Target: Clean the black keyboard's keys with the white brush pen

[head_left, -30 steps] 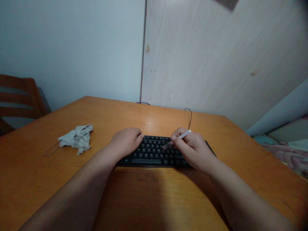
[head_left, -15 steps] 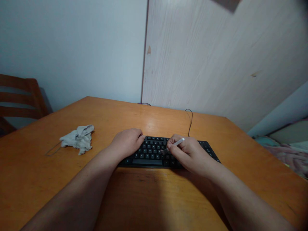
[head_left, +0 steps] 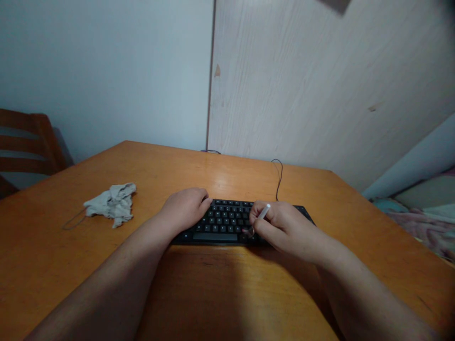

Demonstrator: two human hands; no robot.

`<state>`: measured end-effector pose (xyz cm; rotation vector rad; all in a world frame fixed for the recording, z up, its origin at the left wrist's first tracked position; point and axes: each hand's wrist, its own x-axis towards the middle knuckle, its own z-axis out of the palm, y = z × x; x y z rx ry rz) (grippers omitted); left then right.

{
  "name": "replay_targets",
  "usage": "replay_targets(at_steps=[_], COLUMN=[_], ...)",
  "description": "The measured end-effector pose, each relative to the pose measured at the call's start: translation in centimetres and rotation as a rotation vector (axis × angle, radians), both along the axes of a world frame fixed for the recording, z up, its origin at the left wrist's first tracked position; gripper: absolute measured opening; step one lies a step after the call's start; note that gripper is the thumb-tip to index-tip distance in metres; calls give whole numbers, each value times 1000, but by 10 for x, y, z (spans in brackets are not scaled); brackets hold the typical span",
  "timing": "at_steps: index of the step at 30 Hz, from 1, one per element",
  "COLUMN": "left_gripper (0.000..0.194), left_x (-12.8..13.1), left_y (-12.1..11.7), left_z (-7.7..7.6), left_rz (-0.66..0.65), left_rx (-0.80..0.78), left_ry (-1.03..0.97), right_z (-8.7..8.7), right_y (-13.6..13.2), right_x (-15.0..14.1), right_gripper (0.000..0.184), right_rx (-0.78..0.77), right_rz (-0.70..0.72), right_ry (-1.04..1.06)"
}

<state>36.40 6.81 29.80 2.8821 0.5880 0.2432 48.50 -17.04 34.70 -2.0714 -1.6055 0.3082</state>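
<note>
A black keyboard (head_left: 221,221) lies flat on the wooden table. My left hand (head_left: 186,208) covers its left end, thumb along the top edge and the fingers curled over the far side, partly hidden. In a pinch between thumb and fingers, my right hand (head_left: 280,225) holds a slim brush (head_left: 263,211) with a white handle. The handle leans up and to the right; the brush's darker tip is down at the keys right of the space bar, blurred. The right hand hides much of the keyboard's right part.
A crumpled grey cloth (head_left: 113,203) with a loose string lies on the table (head_left: 213,289) to the left. A thin black cable (head_left: 280,180) runs behind the keyboard. A wooden chair (head_left: 31,142) stands at the left, and a wall rises behind the table.
My right hand has moved the brush over the keys, first slightly left, then toward the near edge, and the handle is steeper. My left hand stays on the keyboard. The view shifts slightly.
</note>
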Motion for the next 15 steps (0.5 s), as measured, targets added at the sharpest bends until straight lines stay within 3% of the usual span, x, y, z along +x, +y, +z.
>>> replay_targets(at_steps=[8, 12, 15], left_gripper=[40, 40, 40], left_x=[-1, 0, 1], left_y=[-2, 0, 0], left_z=[2, 0, -1], left_rz=[1, -5, -7], left_rx=[-23, -5, 0], left_ry=[-9, 5, 5], right_z=[5, 1, -3], right_y=[0, -1, 0], right_x=[-6, -2, 1], right_gripper=[25, 23, 22], right_rx=[7, 46, 95], right_rz=[44, 51, 8], right_ry=[74, 212, 185])
